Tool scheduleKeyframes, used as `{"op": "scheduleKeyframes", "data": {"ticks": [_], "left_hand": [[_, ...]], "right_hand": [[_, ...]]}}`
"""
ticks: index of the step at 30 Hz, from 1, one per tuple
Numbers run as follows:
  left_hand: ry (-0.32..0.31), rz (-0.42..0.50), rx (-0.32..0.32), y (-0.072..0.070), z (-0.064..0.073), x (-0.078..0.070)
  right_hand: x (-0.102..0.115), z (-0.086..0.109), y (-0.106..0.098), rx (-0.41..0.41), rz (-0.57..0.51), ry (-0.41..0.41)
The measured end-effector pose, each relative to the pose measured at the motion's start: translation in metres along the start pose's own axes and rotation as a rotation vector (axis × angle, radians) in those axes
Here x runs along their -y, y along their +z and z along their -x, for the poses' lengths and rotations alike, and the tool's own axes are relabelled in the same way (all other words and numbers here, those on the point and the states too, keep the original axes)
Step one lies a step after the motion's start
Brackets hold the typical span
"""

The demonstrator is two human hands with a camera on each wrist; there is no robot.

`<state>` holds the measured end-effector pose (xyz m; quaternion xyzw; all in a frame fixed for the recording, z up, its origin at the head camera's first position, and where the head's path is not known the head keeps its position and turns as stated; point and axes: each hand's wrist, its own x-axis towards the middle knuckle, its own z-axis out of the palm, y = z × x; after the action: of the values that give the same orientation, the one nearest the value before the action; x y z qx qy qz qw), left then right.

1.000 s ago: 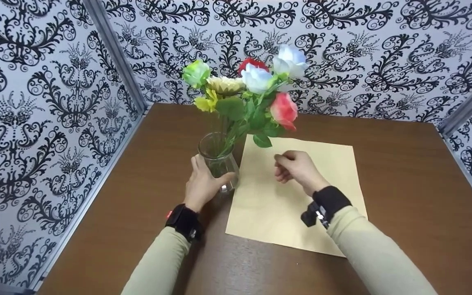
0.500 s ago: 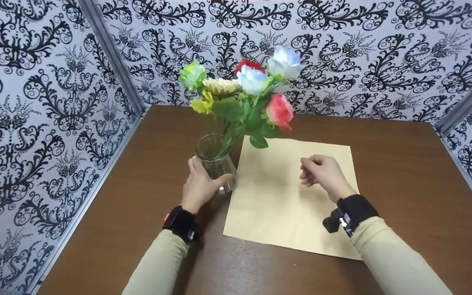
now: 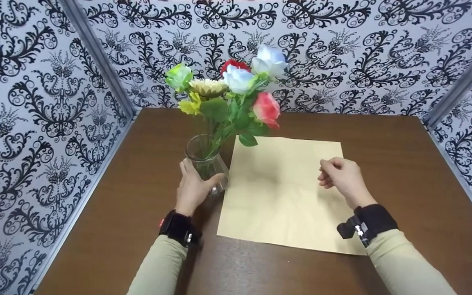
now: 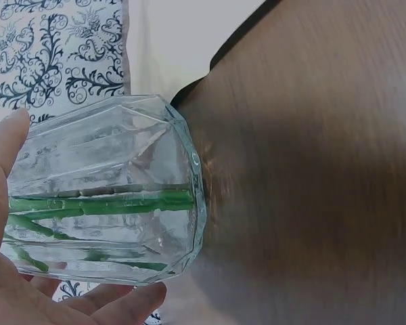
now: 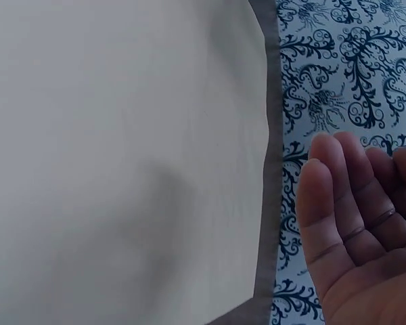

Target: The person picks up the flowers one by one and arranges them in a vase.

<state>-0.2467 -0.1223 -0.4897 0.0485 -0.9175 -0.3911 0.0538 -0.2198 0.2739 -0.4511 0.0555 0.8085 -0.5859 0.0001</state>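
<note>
My left hand [image 3: 193, 186] holds a clear glass vase [image 3: 219, 169] around its body, with the thumb on the near side. The vase stands upright on the table. Its faceted base and several green stems [image 4: 108, 202] show through the glass in the left wrist view. Roses and other blooms in white, red, green, yellow and cream, and a pink rose [image 3: 266, 109], spread above the rim. My right hand [image 3: 344, 178] hovers over the right side of a pale yellow sheet [image 3: 277, 205]. Its fingers [image 5: 328, 193] are loosely bent and hold nothing.
The sheet lies flat on the brown wooden table [image 3: 416, 184], just right of the vase. Patterned black-and-white panels [image 3: 322, 73] enclose the table at the back and both sides. A low green leaf [image 3: 248, 139] overhangs the sheet's far left corner.
My right hand has moved to the right, away from the flowers and across the sheet. The left hand keeps its hold on the vase. The head view has shifted slightly.
</note>
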Motion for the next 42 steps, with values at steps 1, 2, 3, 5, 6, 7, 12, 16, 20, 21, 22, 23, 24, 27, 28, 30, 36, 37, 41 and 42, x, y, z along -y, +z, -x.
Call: {"op": "scheduleKeyframes", "data": {"ticks": [1,2,3,5,6,7,12,16,20,21,22,23,24,27,28,30,36,37,41,42], "left_hand": [[-0.004,0.005,0.000,-0.001,0.000,0.001],[-0.009,0.012,-0.001,-0.001,-0.001,0.002],[-0.013,0.021,-0.001,-0.002,-0.002,0.003],[-0.015,0.045,-0.003,-0.002,-0.004,0.005],[-0.015,0.056,-0.006,-0.002,-0.005,0.006],[-0.016,0.068,-0.007,-0.002,-0.007,0.007],[-0.016,0.132,0.003,0.000,-0.012,0.008],[-0.009,0.160,0.003,0.002,-0.012,0.006],[-0.012,0.141,-0.005,0.006,-0.004,0.005],[-0.020,0.126,-0.002,0.007,-0.001,0.005],[-0.025,0.107,0.002,0.008,0.002,0.005],[-0.023,0.086,-0.001,0.009,0.006,0.006],[-0.021,0.060,-0.004,0.010,0.010,0.006],[-0.009,-0.028,0.001,0.010,0.021,0.004],[0.000,-0.061,-0.001,0.010,0.025,0.004],[0.018,-0.135,0.002,0.009,0.032,0.000],[0.094,-0.299,-0.058,0.008,0.057,-0.015],[0.106,-0.312,-0.079,0.008,0.061,-0.019],[0.211,-0.355,-0.132,0.011,0.073,-0.035],[0.253,-0.368,-0.134,0.013,0.075,-0.039]], "right_hand": [[0.000,0.001,-0.001,-0.012,0.019,-0.003],[-0.001,0.001,-0.001,-0.022,0.041,-0.008],[-0.001,0.002,-0.002,-0.034,0.062,-0.015],[-0.002,0.002,-0.003,-0.056,0.116,-0.032],[-0.003,0.003,-0.004,-0.070,0.145,-0.045],[-0.004,0.003,-0.005,-0.085,0.174,-0.059],[-0.011,0.008,-0.012,-0.166,0.345,-0.118],[-0.018,0.016,-0.017,-0.230,0.478,-0.164],[-0.024,0.022,-0.021,-0.263,0.549,-0.223],[-0.025,0.023,-0.021,-0.261,0.562,-0.235],[-0.026,0.024,-0.022,-0.255,0.571,-0.245],[-0.028,0.025,-0.023,-0.247,0.583,-0.250],[-0.029,0.026,-0.024,-0.235,0.595,-0.252],[-0.033,0.028,-0.027,-0.189,0.630,-0.237],[-0.035,0.029,-0.028,-0.175,0.642,-0.228],[-0.036,0.032,-0.029,-0.155,0.662,-0.214],[-0.041,0.039,-0.031,-0.156,0.713,-0.239],[-0.042,0.040,-0.031,-0.155,0.716,-0.242],[-0.047,0.044,-0.031,-0.148,0.721,-0.239],[-0.048,0.045,-0.030,-0.149,0.723,-0.238]]}}
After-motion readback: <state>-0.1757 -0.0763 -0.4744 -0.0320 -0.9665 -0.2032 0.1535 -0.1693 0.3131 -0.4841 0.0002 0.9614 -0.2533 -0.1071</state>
